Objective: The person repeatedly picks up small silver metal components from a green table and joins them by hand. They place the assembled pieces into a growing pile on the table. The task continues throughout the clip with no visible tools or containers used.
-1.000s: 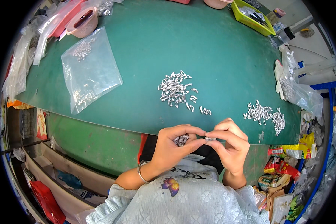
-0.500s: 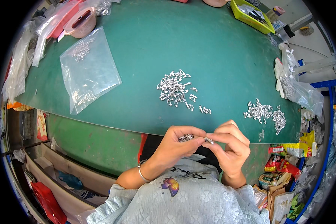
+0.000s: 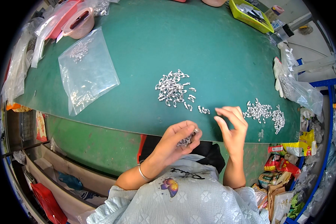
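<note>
My left hand [image 3: 177, 140], with a bangle on its wrist, is curled around several small silver metal clasps [image 3: 186, 140] just off the table's front edge. To its right, my right hand [image 3: 233, 128] reaches over the edge with thumb and fingers apart, and nothing shows between them. Nearest to its fingertips lies a short row of loose silver clasps [image 3: 204, 110]. Beyond that spreads a larger pile of the same oval-looped clasps [image 3: 171, 87]. Another heap of smaller silver pieces [image 3: 259, 110] lies right of my right hand.
A clear plastic bag [image 3: 87, 78] with small pieces inside lies flat on the green table [image 3: 138, 48]. Pink basket [image 3: 80, 28] stands back left, yellow-green tray [image 3: 250, 18] back right. A white glove [image 3: 278, 76] and filled bag [image 3: 296, 89] sit at the right edge.
My hands have come apart. The right has moved up over the table toward the loose clasps, its fingers opening. The left has turned and stays curled around its clasps.
</note>
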Demonstrator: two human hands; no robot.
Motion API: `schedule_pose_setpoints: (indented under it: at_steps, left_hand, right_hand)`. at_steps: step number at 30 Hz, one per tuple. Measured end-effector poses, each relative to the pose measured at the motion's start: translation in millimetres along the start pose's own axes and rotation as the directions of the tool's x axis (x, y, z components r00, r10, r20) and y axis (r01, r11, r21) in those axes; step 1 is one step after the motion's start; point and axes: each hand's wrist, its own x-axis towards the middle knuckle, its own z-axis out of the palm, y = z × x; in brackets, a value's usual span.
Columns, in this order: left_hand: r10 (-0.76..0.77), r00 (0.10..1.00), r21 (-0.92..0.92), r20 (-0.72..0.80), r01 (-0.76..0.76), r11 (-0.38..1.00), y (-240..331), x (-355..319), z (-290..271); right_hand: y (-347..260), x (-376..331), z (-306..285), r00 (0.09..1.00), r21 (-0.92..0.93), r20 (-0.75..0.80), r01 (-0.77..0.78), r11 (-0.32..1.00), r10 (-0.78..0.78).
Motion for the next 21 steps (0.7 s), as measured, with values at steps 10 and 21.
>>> schedule_pose_setpoints:
  at_steps: [10,21]
  left_hand:
    - [0.092,0.979,0.075,-0.181,-0.079,0.994,-5,6,-12]
    - [0.465,0.883,0.666,-0.059,-0.312,0.677,-3,0,16]
  right_hand:
    - [15,-16,23,0.967,0.273,0.013,-0.247,0.93,0.254]
    - [-25,-23,12,0.934,0.836,0.258,-0.343,0.428,0.246]
